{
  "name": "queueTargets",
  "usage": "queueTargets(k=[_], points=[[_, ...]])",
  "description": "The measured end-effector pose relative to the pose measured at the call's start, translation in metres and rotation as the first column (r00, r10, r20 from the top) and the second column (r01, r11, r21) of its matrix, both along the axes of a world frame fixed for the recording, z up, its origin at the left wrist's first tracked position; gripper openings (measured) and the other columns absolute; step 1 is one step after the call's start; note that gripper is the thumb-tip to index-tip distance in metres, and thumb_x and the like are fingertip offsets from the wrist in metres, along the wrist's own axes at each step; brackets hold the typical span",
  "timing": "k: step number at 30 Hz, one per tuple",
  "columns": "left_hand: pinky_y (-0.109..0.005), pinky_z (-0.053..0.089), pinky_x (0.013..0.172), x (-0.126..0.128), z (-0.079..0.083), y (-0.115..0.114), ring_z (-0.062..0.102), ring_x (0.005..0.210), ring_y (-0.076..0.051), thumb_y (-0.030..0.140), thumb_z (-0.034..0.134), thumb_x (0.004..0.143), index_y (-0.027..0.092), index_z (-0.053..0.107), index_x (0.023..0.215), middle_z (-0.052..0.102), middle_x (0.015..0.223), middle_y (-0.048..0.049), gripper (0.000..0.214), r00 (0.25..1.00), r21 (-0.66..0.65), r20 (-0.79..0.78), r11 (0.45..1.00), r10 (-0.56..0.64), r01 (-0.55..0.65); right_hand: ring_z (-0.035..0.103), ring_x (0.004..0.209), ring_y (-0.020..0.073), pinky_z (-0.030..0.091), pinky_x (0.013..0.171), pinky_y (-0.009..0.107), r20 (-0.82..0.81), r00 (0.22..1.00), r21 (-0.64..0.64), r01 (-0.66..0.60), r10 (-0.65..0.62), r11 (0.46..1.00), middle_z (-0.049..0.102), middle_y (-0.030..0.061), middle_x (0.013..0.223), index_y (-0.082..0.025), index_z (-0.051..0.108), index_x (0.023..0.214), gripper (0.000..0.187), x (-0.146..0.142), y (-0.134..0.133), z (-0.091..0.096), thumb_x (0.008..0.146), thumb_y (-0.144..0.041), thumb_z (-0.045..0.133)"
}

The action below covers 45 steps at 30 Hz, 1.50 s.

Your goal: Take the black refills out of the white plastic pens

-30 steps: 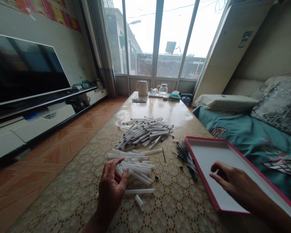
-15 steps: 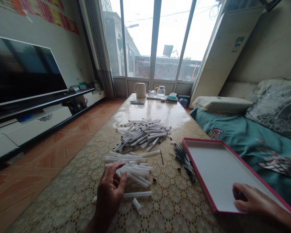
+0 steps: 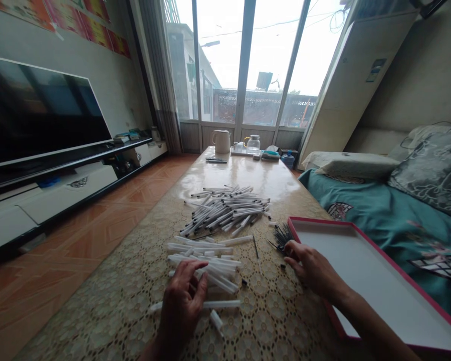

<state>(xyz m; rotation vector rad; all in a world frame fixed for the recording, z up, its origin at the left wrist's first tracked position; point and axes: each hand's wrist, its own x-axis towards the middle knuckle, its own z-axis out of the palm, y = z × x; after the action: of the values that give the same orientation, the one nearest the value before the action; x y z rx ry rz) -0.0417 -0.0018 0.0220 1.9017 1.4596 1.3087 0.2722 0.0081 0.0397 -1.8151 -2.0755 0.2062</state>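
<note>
My left hand hovers over a heap of white pen barrels near the table's front, fingers curled and apart, holding nothing that I can see. My right hand reaches onto a bundle of thin black pen refills that lies beside the left edge of a shallow red-rimmed white tray; its fingertips are bent down at the refills and partly hidden. Farther back lies a larger pile of pens with dark tips. One white barrel lies alone by my left hand.
The long table has a lace-patterned cover. At its far end stand a white jug and a glass pot. A teal-covered bed with pillows is on the right, a television on the left.
My right hand has come off the near part of the tray and moved left and forward to the black refills. My left hand shifted slightly nearer over the white barrels.
</note>
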Motion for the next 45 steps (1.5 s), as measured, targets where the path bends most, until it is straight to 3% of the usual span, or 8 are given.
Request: queueTargets(k=[3,10,20,25,29,33,41,45], points=[[-0.027,0.048,0.052,-0.001,-0.001,0.000,0.056,0.055,-0.015,0.025,0.053,0.081,0.019,0.064,0.095,0.062,0.091,-0.0069,0.019,1.000,0.016,-0.025,1.000,-0.015,0.015,0.062,0.075,0.0198,0.042,0.066,0.027,0.087,0.991,0.014,0.097,-0.098,0.995,0.066,0.0056,0.081,-0.019,0.058,0.089,0.014,0.006,0.020,-0.001,0.085,-0.025,0.047],[-0.026,0.049,0.053,-0.002,-0.007,-0.001,0.056,0.055,-0.014,0.023,0.053,0.082,0.019,0.064,0.096,0.060,0.093,-0.0065,0.018,0.998,0.041,-0.044,0.998,-0.045,0.047,0.064,0.078,0.0178,0.040,0.067,0.024,0.128,0.980,0.001,0.153,-0.152,0.988,0.069,0.0050,0.080,-0.019,0.062,0.084,0.014,0.004,0.065,-0.003,0.084,-0.021,0.049],[-0.026,0.051,0.055,-0.001,-0.007,-0.002,0.057,0.058,-0.014,0.022,0.052,0.083,0.020,0.063,0.097,0.061,0.093,-0.0054,0.018,0.997,0.058,-0.058,0.997,-0.049,0.052,0.058,0.097,0.0220,0.041,0.082,0.029,0.264,0.941,-0.035,0.231,-0.214,0.972,0.064,0.0124,0.101,-0.015,0.065,0.093,0.013,-0.004,0.129,-0.014,0.082,-0.016,0.058],[-0.025,0.050,0.052,-0.001,-0.006,-0.003,0.056,0.055,-0.013,0.022,0.052,0.084,0.020,0.063,0.096,0.061,0.091,-0.0049,0.017,0.998,0.067,-0.042,0.997,-0.042,0.045,0.059,0.090,0.0175,0.048,0.081,0.038,0.319,0.929,-0.088,0.224,-0.186,0.971,0.061,0.0050,0.104,-0.015,0.060,0.101,0.021,-0.004,0.138,-0.022,0.090,-0.032,0.053],[-0.024,0.050,0.051,0.000,-0.005,-0.004,0.057,0.056,-0.013,0.023,0.053,0.083,0.021,0.064,0.095,0.062,0.090,-0.0048,0.016,0.999,0.076,-0.024,0.996,-0.034,0.036,0.058,0.094,0.0199,0.044,0.081,0.033,0.316,0.934,-0.068,0.197,-0.166,0.978,0.063,0.0077,0.098,-0.015,0.062,0.092,0.013,-0.002,0.140,-0.023,0.085,-0.025,0.060],[-0.022,0.049,0.047,0.002,-0.005,-0.005,0.056,0.053,-0.012,0.022,0.053,0.083,0.021,0.064,0.094,0.062,0.089,-0.0045,0.015,0.999,0.073,0.016,0.997,-0.028,0.027,0.059,0.095,0.0200,0.042,0.078,0.028,0.263,0.935,-0.010,0.249,-0.238,0.968,0.064,0.0106,0.102,-0.016,0.059,0.102,0.017,0.005,0.154,-0.018,0.089,-0.022,0.052],[-0.023,0.049,0.047,0.003,-0.004,-0.005,0.056,0.052,-0.012,0.021,0.053,0.082,0.020,0.065,0.092,0.062,0.087,-0.0047,0.015,1.000,0.084,0.018,0.996,-0.005,0.003,0.060,0.090,0.0171,0.051,0.078,0.037,0.214,0.932,-0.076,0.315,-0.293,0.946,0.060,0.0054,0.108,-0.017,0.057,0.108,0.023,0.004,0.177,-0.034,0.091,-0.032,0.053],[-0.023,0.049,0.049,0.001,-0.002,-0.004,0.056,0.053,-0.012,0.022,0.053,0.082,0.020,0.065,0.091,0.062,0.087,-0.0044,0.015,1.000,0.088,0.011,0.996,0.019,-0.020,0.061,0.087,0.0190,0.048,0.075,0.033,0.165,0.927,-0.016,0.345,-0.338,0.938,0.063,0.0095,0.098,-0.013,0.062,0.095,0.017,0.005,0.170,-0.030,0.087,-0.027,0.056]])
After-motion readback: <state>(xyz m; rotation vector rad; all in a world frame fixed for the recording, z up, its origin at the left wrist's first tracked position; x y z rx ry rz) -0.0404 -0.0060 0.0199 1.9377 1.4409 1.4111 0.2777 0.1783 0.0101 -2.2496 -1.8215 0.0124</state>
